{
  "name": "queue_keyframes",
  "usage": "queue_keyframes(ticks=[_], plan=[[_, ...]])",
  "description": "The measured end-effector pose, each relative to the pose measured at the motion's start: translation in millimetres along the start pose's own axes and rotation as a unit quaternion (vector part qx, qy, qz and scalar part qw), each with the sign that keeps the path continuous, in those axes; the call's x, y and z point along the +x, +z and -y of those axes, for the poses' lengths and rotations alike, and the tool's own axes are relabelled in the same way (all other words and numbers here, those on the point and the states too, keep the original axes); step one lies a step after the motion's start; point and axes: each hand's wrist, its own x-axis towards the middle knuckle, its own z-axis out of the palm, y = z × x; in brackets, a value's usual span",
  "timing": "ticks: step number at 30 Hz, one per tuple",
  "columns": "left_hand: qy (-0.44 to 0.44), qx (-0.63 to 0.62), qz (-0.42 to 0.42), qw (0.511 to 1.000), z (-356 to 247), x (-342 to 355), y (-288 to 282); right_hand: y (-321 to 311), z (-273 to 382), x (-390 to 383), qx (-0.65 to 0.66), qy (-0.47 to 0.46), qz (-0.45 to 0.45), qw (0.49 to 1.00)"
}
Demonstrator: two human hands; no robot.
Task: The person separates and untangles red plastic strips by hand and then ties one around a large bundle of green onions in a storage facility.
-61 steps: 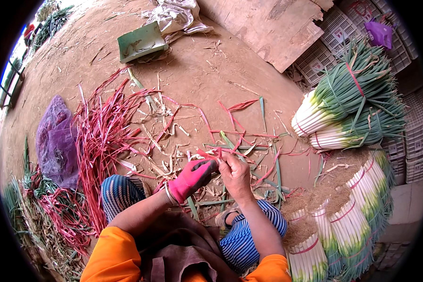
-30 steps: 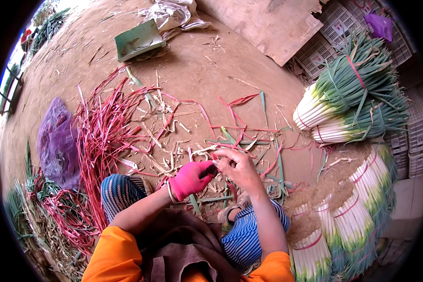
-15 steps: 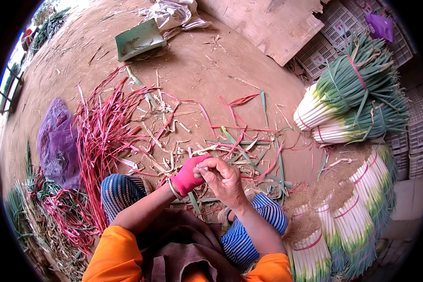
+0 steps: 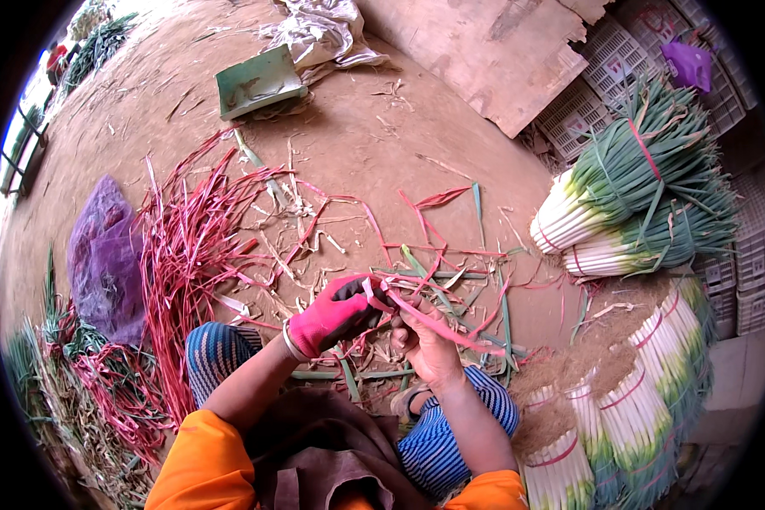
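- Brown earthen ground point(image 4: 382, 170), littered with dry peelings and green leaf scraps, spreads beneath and beyond the seated person's hands.
- Gloved left hand point(image 4: 333, 316): its fingers look closed together, pinching one end of a pink strip point(image 4: 449, 333), a small loop of which shows at the fingertips.
- Bare right hand point(image 4: 429, 348): its fingers curl just beside the glove, with the strip lying across them. Whether they clamp it or merely support it, I cannot tell.
- That strip is held up above the litter, between the knees, its free tail slanting off past the right hand.
- My reading of the step: a single strip is being worked between both hands, apart from any bundle. Whatever follows would call for a steady pinch on the left and a sure hold by the right fingers, with the tail kept from snagging.
- Farther left, a tangled heap of red strips point(image 4: 187, 234) lies beside a purple mesh bag point(image 4: 106, 268).
- On the right, banded green onions point(image 4: 642, 404) lie in a row, roots toward the person; two more bundles point(image 4: 569, 208) rest beyond them.
- At the far side sit a green scoop point(image 4: 259, 85) and a wooden board point(image 4: 476, 59).
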Motion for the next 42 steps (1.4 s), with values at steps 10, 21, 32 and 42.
queue_keyframes(ticks=[10, 21, 32, 42], plan=[[-0.068, -0.066, 0.073, 0.993, -6, -9, 17, 1, 18, 0, -0.18, -0.088, 0.016, 0.98], [-0.105, -0.106, 0.118, 0.982, 8, -4, 7, 3, 23, 3, -0.588, -0.39, 0.036, 0.707], [-0.181, -0.022, 0.077, 0.98, 10, -4, 0, 9, 28, 3, -0.542, -0.344, -0.049, 0.765], [-0.121, 0.018, -0.015, 0.992, 28, 0, 1, 10, 19, 3, -0.604, -0.316, 0.032, 0.731]])
